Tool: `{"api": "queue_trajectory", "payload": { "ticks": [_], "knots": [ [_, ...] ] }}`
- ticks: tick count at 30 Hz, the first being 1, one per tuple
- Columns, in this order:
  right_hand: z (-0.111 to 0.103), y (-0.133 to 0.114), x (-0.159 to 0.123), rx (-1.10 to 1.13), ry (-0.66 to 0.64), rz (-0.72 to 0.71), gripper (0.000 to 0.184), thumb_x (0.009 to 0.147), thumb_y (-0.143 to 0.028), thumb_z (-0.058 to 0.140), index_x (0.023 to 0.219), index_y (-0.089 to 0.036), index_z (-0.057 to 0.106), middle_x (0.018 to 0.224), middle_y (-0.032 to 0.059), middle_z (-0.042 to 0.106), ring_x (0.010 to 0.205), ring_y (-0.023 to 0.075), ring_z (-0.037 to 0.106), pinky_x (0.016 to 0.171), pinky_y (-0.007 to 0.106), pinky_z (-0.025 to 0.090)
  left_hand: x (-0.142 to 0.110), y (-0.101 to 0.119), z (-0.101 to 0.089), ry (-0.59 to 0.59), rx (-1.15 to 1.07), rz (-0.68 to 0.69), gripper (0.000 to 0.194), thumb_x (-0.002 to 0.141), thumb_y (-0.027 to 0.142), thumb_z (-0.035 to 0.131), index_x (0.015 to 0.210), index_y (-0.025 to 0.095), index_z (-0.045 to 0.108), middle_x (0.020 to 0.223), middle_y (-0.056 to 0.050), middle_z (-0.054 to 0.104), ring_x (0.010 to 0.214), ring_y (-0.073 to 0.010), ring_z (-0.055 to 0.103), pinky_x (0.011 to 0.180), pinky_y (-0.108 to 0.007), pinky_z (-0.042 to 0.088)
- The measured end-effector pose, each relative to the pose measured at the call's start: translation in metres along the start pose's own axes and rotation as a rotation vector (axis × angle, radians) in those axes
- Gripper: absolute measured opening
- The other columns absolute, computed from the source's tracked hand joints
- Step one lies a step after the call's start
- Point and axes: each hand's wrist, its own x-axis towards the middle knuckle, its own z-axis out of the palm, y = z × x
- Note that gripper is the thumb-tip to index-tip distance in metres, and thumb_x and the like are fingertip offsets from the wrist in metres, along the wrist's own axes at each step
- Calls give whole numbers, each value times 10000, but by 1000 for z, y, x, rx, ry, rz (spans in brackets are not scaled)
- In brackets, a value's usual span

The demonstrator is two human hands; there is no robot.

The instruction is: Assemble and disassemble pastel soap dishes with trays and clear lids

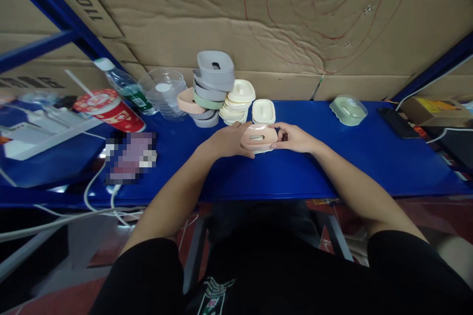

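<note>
Between both hands, just above or on the blue table, is a peach plastic cover (263, 144) with an oval slot in its top. A pale rim shows beneath it. My left hand (233, 140) grips its left side, while the thumb and fingers of my right hand (291, 138) close on its right edge. Right behind it lies a cream plastic piece (263, 111). Further left stands a stack of similar cream pieces (241, 91). Beside these rises a leaning pile of grey covers (216, 70), with a green cover (204, 100) and a peach one (189, 100) among them.
Left of the piles are a clear plastic tub (166, 93), a water bottle (127, 89), a red drink cup (114, 110) and a white power strip (48, 133). To the right sit a green dish with a clear lid (348, 110) and a dark phone (398, 123). Cardboard (207, 5) walls the back.
</note>
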Motion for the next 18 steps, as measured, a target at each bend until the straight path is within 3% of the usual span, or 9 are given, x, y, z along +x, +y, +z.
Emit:
{"api": "queue_trajectory", "payload": {
  "ticks": [3,7,11,14,16,18],
  "knots": [
    [-4,-1,-1,-72,15,18,940,747,-560,941,1540,-180,609,766,-37,695,706,191,644,690,332,478,5,-4,1,48,-69,108,1021,765,641,875,1627,236,507,1499,-178,670,1372,-401,641,1103,-531,555],
    [-6,-1,-1,-125,16,19,966,742,-578,942,1562,-193,608,774,-27,712,733,217,674,726,356,509,10,-13,4,118,-135,239,695,886,572,791,1485,255,639,1397,-128,749,1267,-339,715,1058,-505,584],
    [-6,-1,0,-187,16,22,976,757,-605,932,1589,-229,586,794,-14,735,755,241,707,760,388,544,11,-17,8,139,-105,235,731,844,567,837,1482,269,643,1409,-120,757,1257,-348,730,1041,-512,589],
    [-6,-3,-1,-227,-5,20,1024,768,-613,925,1626,-207,541,822,-1,753,786,254,729,803,410,562,7,-18,1,195,-53,216,704,816,567,855,1422,248,692,1338,-127,784,1172,-335,756,961,-464,611],
    [-7,-4,-2,-247,-25,32,1059,781,-617,915,1653,-180,503,848,14,765,811,265,741,824,422,568,1,-22,-10,319,-37,183,558,848,544,822,1302,227,751,1185,-108,816,1060,-299,769,915,-418,606],
    [-7,-5,-2,-257,-34,46,1067,797,-617,902,1667,-164,480,871,28,773,831,274,747,830,429,572,-6,-31,-25,591,-52,88,348,926,502,737,1131,224,781,996,-72,799,948,-262,755,889,-399,588]
  ]
}}
